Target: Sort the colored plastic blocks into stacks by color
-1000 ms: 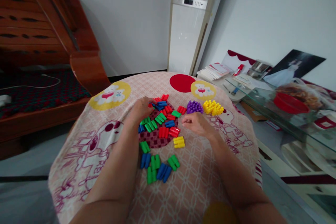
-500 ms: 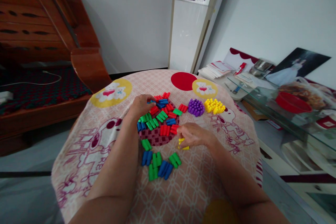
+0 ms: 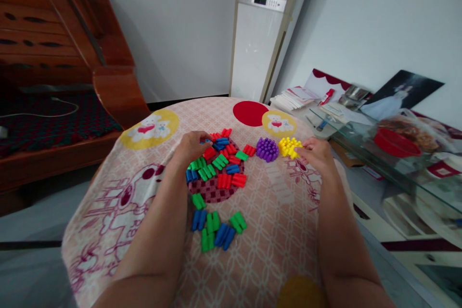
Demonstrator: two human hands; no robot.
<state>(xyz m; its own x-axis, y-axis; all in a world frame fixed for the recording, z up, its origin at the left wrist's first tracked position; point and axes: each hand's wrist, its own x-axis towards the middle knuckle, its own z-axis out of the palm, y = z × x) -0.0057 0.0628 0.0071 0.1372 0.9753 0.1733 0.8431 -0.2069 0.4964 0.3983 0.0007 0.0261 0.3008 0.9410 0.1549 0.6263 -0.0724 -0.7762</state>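
Note:
My left hand is closed at the left side of a mixed pile of red, blue and green plastic building blocks, with a blue block at its fingertips. My right hand reaches the right edge of a cluster of yellow plastic blocks, its thumb and fingers pinched around a yellow block. Its grip is partly hidden. Beside the yellow cluster stands a tight bunch of purple blocks.
Several green and blue blocks lie nearer to me on the patterned tablecloth. To the right, a glass-topped cabinet holds papers, a photo and a red bowl. A wooden bench stands at the left.
My right hand has moved right and away from me, from beside the red blocks to the yellow cluster. The yellow blocks that were under it are gone from there. My left hand has hardly moved.

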